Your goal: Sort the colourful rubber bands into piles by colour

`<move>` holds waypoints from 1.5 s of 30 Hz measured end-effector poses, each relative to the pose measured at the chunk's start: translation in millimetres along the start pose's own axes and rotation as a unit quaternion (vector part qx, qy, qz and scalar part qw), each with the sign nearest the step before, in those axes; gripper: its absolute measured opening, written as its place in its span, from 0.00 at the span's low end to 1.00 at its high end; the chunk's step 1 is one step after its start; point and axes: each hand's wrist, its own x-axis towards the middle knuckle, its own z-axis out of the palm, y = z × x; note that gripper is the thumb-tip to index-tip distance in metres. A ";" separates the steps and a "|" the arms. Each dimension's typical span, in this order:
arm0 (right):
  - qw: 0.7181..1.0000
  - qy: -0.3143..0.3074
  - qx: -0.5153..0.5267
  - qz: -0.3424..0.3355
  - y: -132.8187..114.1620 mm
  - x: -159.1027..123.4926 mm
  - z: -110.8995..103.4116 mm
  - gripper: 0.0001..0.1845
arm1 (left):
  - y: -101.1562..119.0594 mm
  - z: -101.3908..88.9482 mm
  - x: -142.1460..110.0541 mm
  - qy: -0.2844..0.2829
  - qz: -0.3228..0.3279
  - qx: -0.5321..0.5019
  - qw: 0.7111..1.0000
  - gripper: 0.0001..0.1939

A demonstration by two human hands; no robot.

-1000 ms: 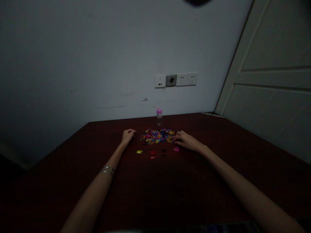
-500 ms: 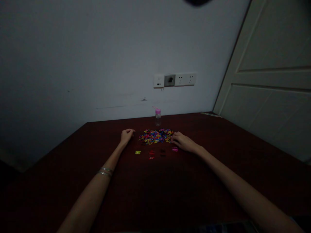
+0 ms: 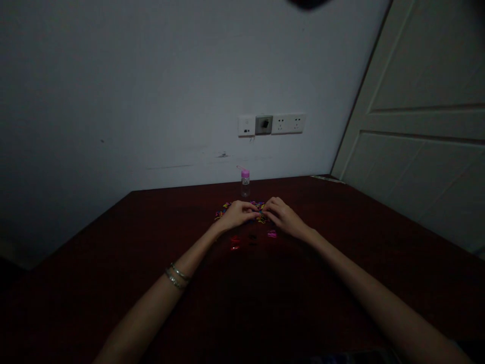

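So far, just a few red pieces (image 3: 235,239), dark pieces (image 3: 252,237) and pink pieces (image 3: 272,234) lie in small separate groups on the desk (image 3: 303,288), while many more sit in the mixed-colour pile (image 3: 261,219) beyond them. At that pile the left hand (image 3: 237,214) and right hand (image 3: 281,214) nearly meet, fingers bent inward; whether either pinches a piece, I cannot tell.

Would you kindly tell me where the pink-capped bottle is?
In the head view, the pink-capped bottle stands near the centre, behind the colourful pile and below the leftmost wall plate.
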 end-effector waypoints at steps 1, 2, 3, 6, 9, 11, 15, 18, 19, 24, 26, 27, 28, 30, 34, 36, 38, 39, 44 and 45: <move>1.000 0.000 -0.002 -0.002 -1.4 -0.1 -0.3 0.07 | 1.1 2.6 -0.3 0.000 -0.001 -0.001 1.000 0.13; 1.000 -0.001 -0.005 -0.004 -2.5 -0.2 -0.7 0.07 | 1.1 4.2 -0.6 0.002 -0.002 -0.001 1.000 0.12; 1.000 -0.003 -0.009 -0.006 -3.5 -0.2 -1.2 0.07 | 0.5 5.1 -0.9 0.007 -0.003 -0.002 1.000 0.11; 1.000 -0.011 -0.019 -0.008 -5.2 -0.2 -2.6 0.08 | -4.2 6.3 -1.2 0.014 -0.007 -0.010 1.000 0.10; 0.999 -0.016 -0.028 -0.013 -5.8 -0.2 -2.8 0.08 | -9.5 7.8 -0.3 0.014 -0.005 -0.019 1.000 0.11; 0.999 -0.020 -0.032 -0.017 -6.8 -0.3 -2.1 0.09 | -11.7 9.0 0.4 0.014 -0.002 -0.022 1.000 0.11; 0.999 -0.021 -0.034 -0.019 -9.4 0.9 -2.9 0.09 | -11.6 9.9 0.4 0.008 -0.002 -0.029 1.000 0.12; 1.000 0.004 -0.026 -0.006 -3.4 2.2 -11.4 0.09 | -10.8 8.1 -0.1 0.017 -0.015 -0.041 0.999 0.12; 0.999 0.023 -0.023 0.005 2.2 1.9 -15.8 0.10 | -11.1 7.0 -0.2 0.023 -0.023 -0.046 0.998 0.12; 0.987 0.133 -0.041 0.081 54.1 -11.9 -34.4 0.12 | -16.2 0.1 -1.2 0.072 -0.061 -0.074 0.993 0.14; 0.982 0.145 -0.051 0.107 75.9 -20.9 -35.0 0.12 | -17.4 -1.8 -1.9 0.087 -0.068 -0.075 0.991 0.14; 0.980 0.147 -0.057 0.121 84.4 -25.0 -34.1 0.12 | -17.3 -1.9 -2.2 0.088 -0.066 -0.071 0.991 0.14; 0.979 0.146 -0.061 0.130 90.9 -28.4 -32.7 0.12 | -16.5 -1.2 -2.2 0.084 -0.060 -0.064 0.993 0.13; 0.979 0.137 -0.068 0.137 98.1 -32.5 -29.6 0.12 | -13.4 3.5 -1.3 0.067 -0.042 -0.040 0.996 0.13; 0.981 0.114 -0.080 0.134 98.2 -31.7 -25.4 0.11 | -4.8 27.5 5.6 0.008 -0.004 -0.003 1.000 0.12; 0.982 0.101 -0.086 0.134 96.8 -29.9 -24.0 0.11 | -1.6 43.3 11.2 -0.020 0.010 0.007 1.000 0.12; 0.983 0.090 -0.089 0.134 95.9 -28.7 -22.8 0.11 | 0.3 57.8 16.9 -0.039 0.022 0.028 0.999 0.12; 0.983 0.085 -0.091 0.133 95.5 -28.5 -22.4 0.11 | 1.0 63.9 19.4 -0.045 0.028 0.041 0.998 0.12; 0.984 0.061 -0.099 0.131 92.6 -29.3 -22.0 0.10 | 3.2 81.1 26.2 -0.076 0.034 0.094 0.992 0.13; 0.985 0.057 -0.099 0.131 91.9 -29.3 -22.1 0.10 | 3.3 82.5 26.6 -0.083 0.028 0.100 0.991 0.14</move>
